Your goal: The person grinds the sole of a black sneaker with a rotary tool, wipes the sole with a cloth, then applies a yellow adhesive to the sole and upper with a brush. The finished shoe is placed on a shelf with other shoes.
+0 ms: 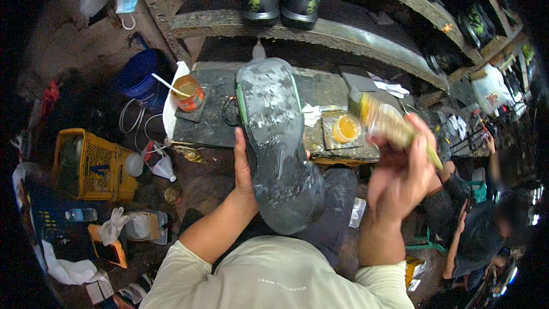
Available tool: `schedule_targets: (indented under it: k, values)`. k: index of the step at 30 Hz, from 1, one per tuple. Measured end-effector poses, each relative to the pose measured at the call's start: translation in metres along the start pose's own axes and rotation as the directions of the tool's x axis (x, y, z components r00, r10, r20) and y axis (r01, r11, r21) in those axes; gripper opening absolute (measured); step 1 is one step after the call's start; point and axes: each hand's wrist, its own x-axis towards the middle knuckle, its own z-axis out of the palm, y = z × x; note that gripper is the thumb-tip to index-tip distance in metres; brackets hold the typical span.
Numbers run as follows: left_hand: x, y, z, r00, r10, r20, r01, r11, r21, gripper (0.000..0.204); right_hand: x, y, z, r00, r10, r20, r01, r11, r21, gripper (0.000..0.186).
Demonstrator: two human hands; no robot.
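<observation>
A dark shoe (274,143) is held up in front of me, its underside facing me. Whitish, wet-looking streaks cover that grey surface, and green trim runs along its sides. My left hand (245,169) grips it by the left edge, the thumb upright along the side; the other fingers are mostly hidden behind it. To the right of the shoe, my right hand (403,174) is closed around a brush (392,126), smeared by motion, with its yellowish end pointing up and left. Just beyond the brush, a small cup of yellow liquid (346,129) stands on the bench.
An orange can (189,92) with a white stick stands on the workbench (214,123). Black shoes (260,1) rest on the wooden rack (366,51) above. A blue bucket (140,77) and yellow crate (94,163) are at left. Another person (480,223) sits at right.
</observation>
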Motion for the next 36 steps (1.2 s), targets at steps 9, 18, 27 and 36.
schedule_targets:
  k: [9,18,27,36]
  values:
    - [0.005,0.01,-0.002,0.922,0.332,-0.201,-0.308,0.941,0.141,0.097,-0.029,-0.014,0.003,0.784,-0.165,0.598,0.474,0.781,-0.406,0.02]
    - [-0.006,0.009,-0.003,0.904,0.414,-0.105,-0.385,0.897,0.218,0.105,-0.023,-0.012,0.014,0.72,-0.207,0.663,0.56,0.737,-0.378,0.027]
    - [-0.008,0.006,0.004,0.923,0.385,-0.027,-0.377,0.915,0.145,0.106,-0.025,-0.013,0.012,0.71,-0.223,0.669,0.584,0.717,-0.381,0.032]
    - [-0.009,0.004,0.003,0.901,0.405,-0.158,-0.349,0.89,0.292,0.105,-0.024,-0.021,0.012,0.671,-0.178,0.72,0.59,0.716,-0.373,0.032]
